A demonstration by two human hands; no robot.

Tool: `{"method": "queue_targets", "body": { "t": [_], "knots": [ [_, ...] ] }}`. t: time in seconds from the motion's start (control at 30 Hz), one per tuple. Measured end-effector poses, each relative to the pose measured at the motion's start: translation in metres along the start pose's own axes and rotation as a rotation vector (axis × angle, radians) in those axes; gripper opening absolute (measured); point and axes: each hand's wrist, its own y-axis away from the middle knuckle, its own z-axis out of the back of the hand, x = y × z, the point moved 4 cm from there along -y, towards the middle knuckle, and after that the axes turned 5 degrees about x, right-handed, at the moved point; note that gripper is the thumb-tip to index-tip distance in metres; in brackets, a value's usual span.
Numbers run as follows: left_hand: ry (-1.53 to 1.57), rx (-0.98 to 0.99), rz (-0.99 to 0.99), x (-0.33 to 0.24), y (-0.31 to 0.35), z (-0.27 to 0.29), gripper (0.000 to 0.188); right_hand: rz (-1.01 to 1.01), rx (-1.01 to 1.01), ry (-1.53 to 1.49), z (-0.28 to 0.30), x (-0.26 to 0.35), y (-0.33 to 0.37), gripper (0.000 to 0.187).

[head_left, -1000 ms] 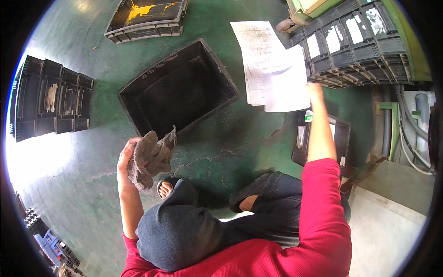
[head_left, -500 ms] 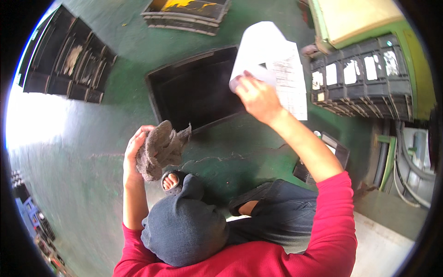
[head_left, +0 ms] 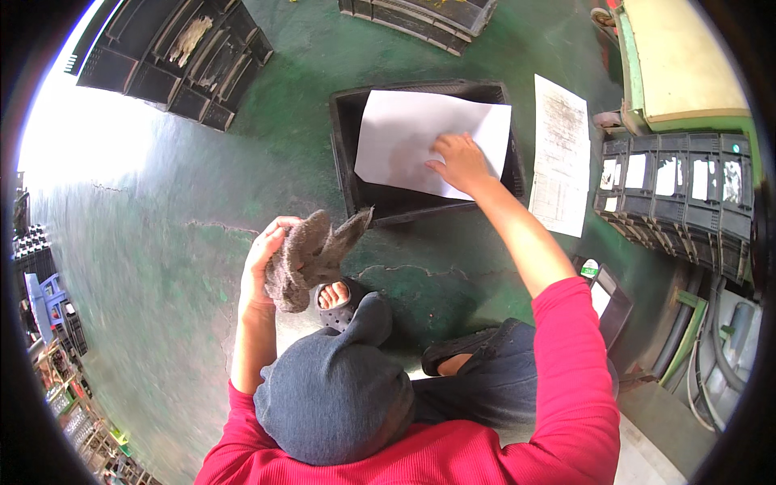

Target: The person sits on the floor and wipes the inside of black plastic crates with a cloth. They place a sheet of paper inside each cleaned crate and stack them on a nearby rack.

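My left hand is wrapped around a bunched grey-brown rag, held above my knee. One pointed end of the rag sticks out to the right. Inside a black plastic crate on the floor, a blank white sheet of paper lies at a slant, covering most of the bottom. My right hand rests on this sheet near its right side, fingers spread and pressing flat. Beside the crate, on its right, a printed sheet with smudges lies on the green floor.
Stacked black crates stand at the far left, and another black crate at the far middle. More crates with white labels stand at the right beside a green-edged machine. A dark case sits near my right elbow.
The white sheet, earlier lifted in my right hand above the printed sheet, now lies in the crate. My right hand has opened onto it. My left hand still holds the rag.
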Motion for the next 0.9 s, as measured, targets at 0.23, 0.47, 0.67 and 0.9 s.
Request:
{"method": "queue_targets", "body": {
  "t": [0.23, 0.47, 0.67, 0.9],
  "knots": [
    [0.018, 0.056, 0.003, -0.007, 0.008, 0.008, 0.038, -0.165, 0.151, 0.02, -0.03, 0.032, -0.02, 0.097],
    [0.011, -0.054, -0.284, -0.032, 0.029, 0.034, 0.036, 0.123, 0.181, 0.095, -0.019, 0.016, -0.02, 0.094],
    [0.102, -0.05, -0.266, -0.045, 0.034, 0.035, 0.034, 0.023, -0.133, 0.146, 0.007, 0.018, -0.018, 0.088],
    [0.159, -0.046, -0.11, -0.054, 0.048, 0.052, 0.042, -0.305, -0.385, -0.597, 0.008, -0.197, 0.022, 0.055]
  ]
}}
